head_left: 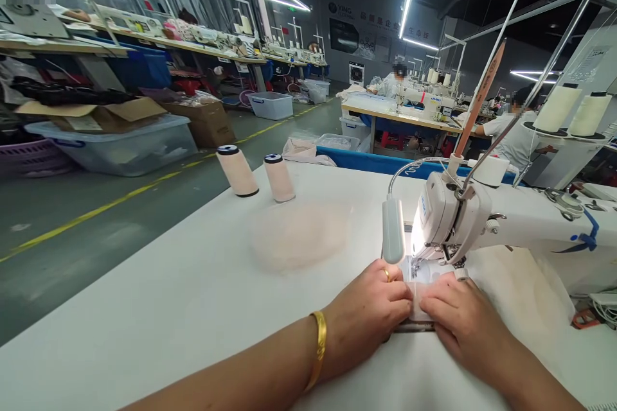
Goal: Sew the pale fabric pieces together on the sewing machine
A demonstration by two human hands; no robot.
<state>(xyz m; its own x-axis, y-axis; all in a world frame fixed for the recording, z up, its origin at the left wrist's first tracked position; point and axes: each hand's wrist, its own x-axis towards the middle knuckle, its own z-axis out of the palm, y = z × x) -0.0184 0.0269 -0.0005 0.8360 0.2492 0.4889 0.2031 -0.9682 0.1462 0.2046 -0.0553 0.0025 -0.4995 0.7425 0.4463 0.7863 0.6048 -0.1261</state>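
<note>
Both hands are at the needle area of a white sewing machine (443, 212), under its lit lamp (394, 231). My left hand (369, 308), with a ring and a gold bangle at the wrist, has its fingers curled at the left edge of a small sheer pale fabric piece (420, 302). On the right side of that piece my right hand (465, 314) presses with bent fingers close together. The fabric lies flat just in front of the presser foot; parts of it are hidden under the fingers.
Two thread cones (238, 171) (279, 178) stand at the table's (168, 295) back left. A sheer pale piece (301, 234) lies mid-table, and more pale fabric (520, 289) lies right of my right hand. People work behind.
</note>
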